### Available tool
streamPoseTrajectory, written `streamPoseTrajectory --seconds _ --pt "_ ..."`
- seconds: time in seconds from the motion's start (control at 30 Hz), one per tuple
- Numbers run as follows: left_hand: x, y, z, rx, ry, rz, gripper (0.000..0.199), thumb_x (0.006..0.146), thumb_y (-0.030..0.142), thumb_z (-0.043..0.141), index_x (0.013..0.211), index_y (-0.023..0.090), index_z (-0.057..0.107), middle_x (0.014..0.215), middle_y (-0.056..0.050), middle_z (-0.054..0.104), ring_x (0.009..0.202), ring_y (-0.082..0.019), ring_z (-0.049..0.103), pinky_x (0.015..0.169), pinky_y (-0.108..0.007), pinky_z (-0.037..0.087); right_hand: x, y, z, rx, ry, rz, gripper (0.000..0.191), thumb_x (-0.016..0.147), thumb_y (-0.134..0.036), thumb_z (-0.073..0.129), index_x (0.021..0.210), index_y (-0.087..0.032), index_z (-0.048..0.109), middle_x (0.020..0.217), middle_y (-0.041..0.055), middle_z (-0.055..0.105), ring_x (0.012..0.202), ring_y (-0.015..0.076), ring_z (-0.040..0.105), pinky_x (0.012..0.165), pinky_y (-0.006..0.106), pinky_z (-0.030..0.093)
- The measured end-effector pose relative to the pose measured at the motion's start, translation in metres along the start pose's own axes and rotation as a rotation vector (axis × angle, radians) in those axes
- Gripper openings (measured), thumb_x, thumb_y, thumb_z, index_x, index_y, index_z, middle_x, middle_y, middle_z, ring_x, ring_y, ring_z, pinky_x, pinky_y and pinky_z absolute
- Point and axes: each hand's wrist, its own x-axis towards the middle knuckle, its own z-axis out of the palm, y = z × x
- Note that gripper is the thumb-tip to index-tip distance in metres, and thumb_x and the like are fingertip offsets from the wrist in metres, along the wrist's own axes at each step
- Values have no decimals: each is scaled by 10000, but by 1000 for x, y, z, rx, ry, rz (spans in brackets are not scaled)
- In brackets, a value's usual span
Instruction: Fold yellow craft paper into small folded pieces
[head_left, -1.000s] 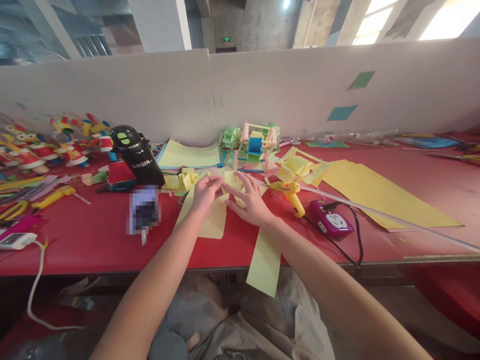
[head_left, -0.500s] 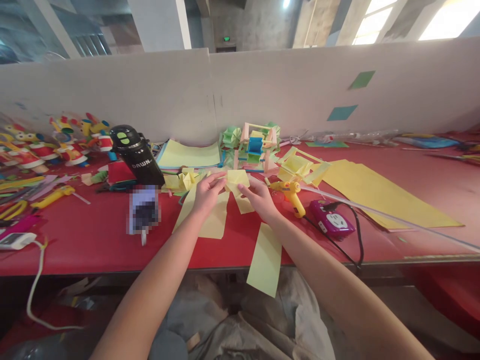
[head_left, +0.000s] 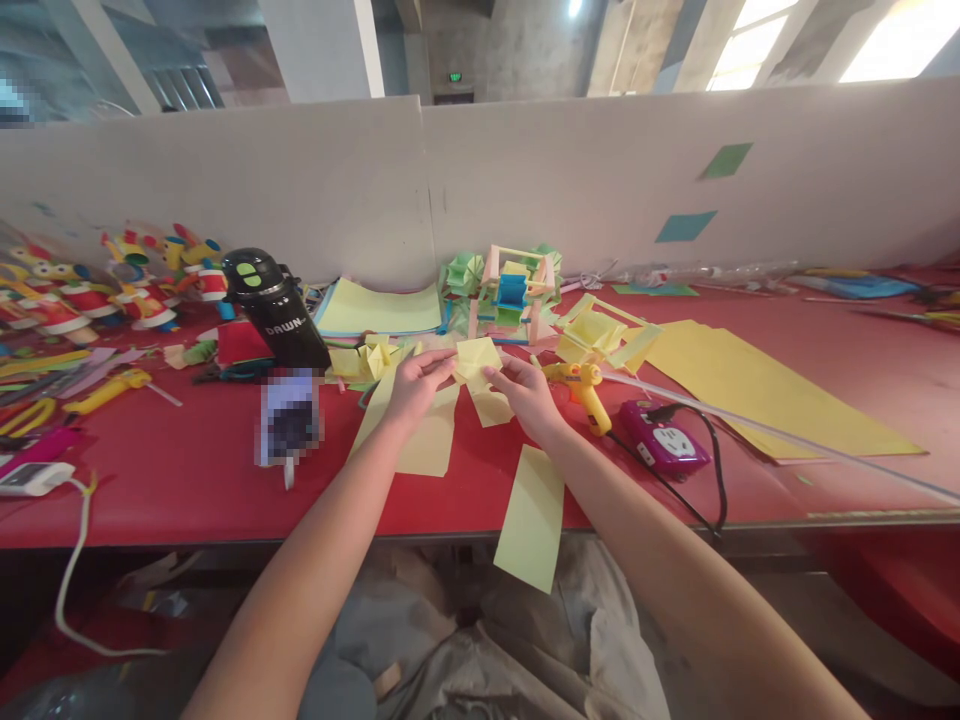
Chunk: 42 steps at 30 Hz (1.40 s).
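Between my two hands a small creased yellow paper square (head_left: pixel 478 357) is held up above the table. My left hand (head_left: pixel 418 385) pinches its left edge with thumb and fingers. The lower right edge is gripped by my right hand (head_left: pixel 529 392), the thumb on the front face. Below lie a larger pale yellow sheet (head_left: pixel 429 440) and a smaller yellow piece (head_left: pixel 492 409). A yellow-green strip (head_left: pixel 531 515) hangs over the table's front edge, under my right forearm.
Right of my hands are a yellow glue gun (head_left: pixel 589 390), a purple power socket (head_left: pixel 664 440) and yellow sheets (head_left: pixel 772 390). A black bottle (head_left: pixel 277 310) and a blurred device (head_left: pixel 289 420) stand left. Behind sits a stick-and-paper model (head_left: pixel 512 290).
My right hand has shifted slightly to the right, and the yellow square has turned a little. My left hand stays nearly in place.
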Motion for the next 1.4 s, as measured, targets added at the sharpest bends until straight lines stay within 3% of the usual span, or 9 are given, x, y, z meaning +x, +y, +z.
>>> streamPoseTrajectory --seconds 0.13,0.3,0.43,0.6,0.77,0.9,1.1,1.23,1.4 --pt "-1 2 0 21 -25 -44 288 683 313 788 916 150 743 918 -69 750 910 -233 702 921 -437 549 2 3 -2 8 -2 -51 387 790 -514 692 1051 -230 721 950 49 719 876 207 650 780 338 520" --pt "-3 6 -1 113 -83 -127 406 704 413 762 1020 163 712 920 -64 728 876 -242 691 732 -355 571 2 3 -1 32 -52 13 497 799 -481 671 1239 -251 663 1031 48 717 936 226 652 837 376 531" --pt "-4 4 0 256 -195 -71 406 702 385 765 1035 159 711 930 -72 740 864 -234 691 717 -304 533 -1 -1 1 -73 -70 17 522 819 -509 643 1269 -245 648 1121 62 693 1046 248 621 915 402 504" --pt "0 -5 -4 280 -5 -45 474 666 308 771 1106 172 662 948 -105 744 806 -228 692 650 -292 509 -6 -8 2 -170 -8 -82 645 830 -645 584 1338 -249 564 1217 100 616 1043 237 596 850 379 522" --pt "1 -3 -3 137 90 -88 548 610 232 759 1136 195 607 1001 -80 720 766 -181 670 622 -260 499 -10 -5 6 -234 12 -185 641 652 -585 797 1133 -247 541 1215 89 561 983 211 593 783 344 515" --pt "-1 2 -1 46 108 -116 567 585 192 758 1134 198 617 944 -47 697 761 -153 653 635 -241 509 -8 0 7 -277 71 -174 480 669 -551 791 900 -223 527 1003 52 591 898 192 589 701 306 495" --pt "-2 -4 0 81 -40 -105 547 583 180 775 1121 179 677 994 -90 719 797 -200 677 692 -299 529 -3 0 2 -264 110 -100 361 790 -558 664 778 -199 626 789 44 632 771 200 596 648 307 489" --pt "-5 -5 3 111 -164 -101 466 603 154 760 1067 159 716 1038 -100 738 859 -218 685 764 -307 520 -3 0 2 -244 89 -142 340 750 -537 718 817 -205 697 945 63 654 871 222 621 708 323 510" --pt "-7 -4 5 162 -212 -104 463 614 129 746 1075 145 715 1062 -99 740 913 -214 681 807 -299 504 -3 3 4 -231 112 -146 318 738 -514 742 836 -214 699 1096 75 640 947 233 629 703 321 518"
